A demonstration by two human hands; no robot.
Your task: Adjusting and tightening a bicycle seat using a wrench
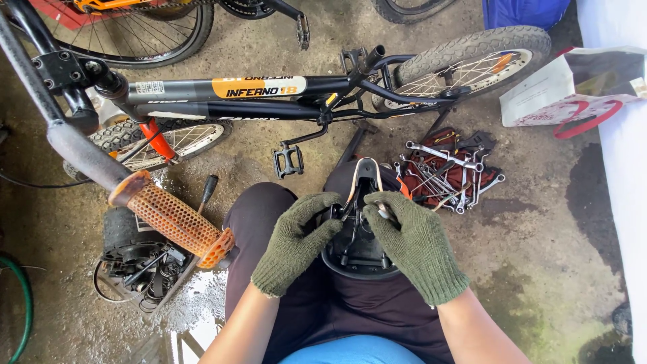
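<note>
- a green hose curves along the far left edge of the wet concrete floor.
- an orange ribbed handlebar grip juts in at the left, above a dark heap of parts and cables.
- a small black and orange bicycle lies on its side across the top, one pedal pointing toward the person.
- the left hand, in a green knit glove, curls its fingers against the left side of an upturned black bicycle saddle, gripping it.
- the saddle rests on the person's lap, underside and rails up, between both hands.
- the right hand, gloved alike, closes on the saddle's right side; a small metal piece shows at its fingertips.
- just right of the saddle, wrenches lie spread on a dark red cloth.
- a white bag with red handles sits at the upper right.
</note>
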